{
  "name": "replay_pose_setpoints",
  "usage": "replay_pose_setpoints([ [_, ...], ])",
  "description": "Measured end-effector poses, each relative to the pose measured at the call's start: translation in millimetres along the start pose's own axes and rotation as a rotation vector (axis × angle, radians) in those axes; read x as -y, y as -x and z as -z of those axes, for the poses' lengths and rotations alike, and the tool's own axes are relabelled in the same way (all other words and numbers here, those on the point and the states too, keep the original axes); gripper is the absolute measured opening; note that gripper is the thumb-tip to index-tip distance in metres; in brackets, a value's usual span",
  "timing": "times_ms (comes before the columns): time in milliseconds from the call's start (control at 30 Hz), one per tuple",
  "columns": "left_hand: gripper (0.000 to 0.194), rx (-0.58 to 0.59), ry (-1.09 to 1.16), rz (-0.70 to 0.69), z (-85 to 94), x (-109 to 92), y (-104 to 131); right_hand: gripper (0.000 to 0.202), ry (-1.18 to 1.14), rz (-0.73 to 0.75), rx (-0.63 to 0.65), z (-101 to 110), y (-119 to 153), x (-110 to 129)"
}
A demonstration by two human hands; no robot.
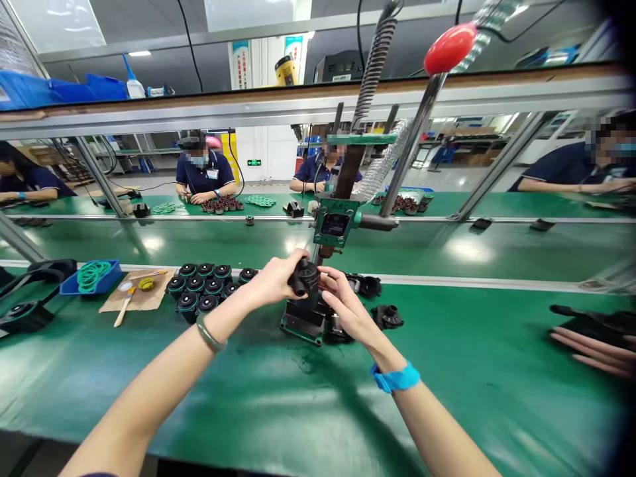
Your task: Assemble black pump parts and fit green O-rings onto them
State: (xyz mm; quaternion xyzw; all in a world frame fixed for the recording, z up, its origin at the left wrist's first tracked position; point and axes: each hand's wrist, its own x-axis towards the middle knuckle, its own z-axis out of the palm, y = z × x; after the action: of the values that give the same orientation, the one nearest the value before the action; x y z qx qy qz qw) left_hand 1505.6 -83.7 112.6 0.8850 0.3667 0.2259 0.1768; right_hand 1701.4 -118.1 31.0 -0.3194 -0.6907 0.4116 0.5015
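Observation:
In the head view, a black plastic housing with a short pipe stub sits over the fixture of a green hand press. My left hand is closed around its left side, thumb and fingers over the top. From the right, my right hand has its bent fingers against the housing's other side. The press ram stands just behind the housing, above the press base; whether they touch is hidden. More black housings lie right of the press, partly behind my right hand.
Left of the press stand several round black parts with green rings. Beyond them are a brush on cardboard and a blue tray of green rings. The red-knobbed lever rises at right. Another person's hand rests at far right.

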Motion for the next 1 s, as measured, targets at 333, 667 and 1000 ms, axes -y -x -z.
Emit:
replay_pose_setpoints([
  [333,0.068,-0.056,0.029,0.009,-23.1,18.2,-28.1,0.036,0.301,0.016,-0.367,31.2,-2.0,-4.9],
  [667,0.064,-0.166,0.286,-0.003,-51.9,30.8,-20.5,0.019,0.275,0.323,-0.663,111.9,-46.9,158.4],
  [1000,0.062,-0.239,0.203,0.084,-68.6,30.0,-24.8,0.047,0.845,-0.52,0.016,132.3,128.0,112.0],
])
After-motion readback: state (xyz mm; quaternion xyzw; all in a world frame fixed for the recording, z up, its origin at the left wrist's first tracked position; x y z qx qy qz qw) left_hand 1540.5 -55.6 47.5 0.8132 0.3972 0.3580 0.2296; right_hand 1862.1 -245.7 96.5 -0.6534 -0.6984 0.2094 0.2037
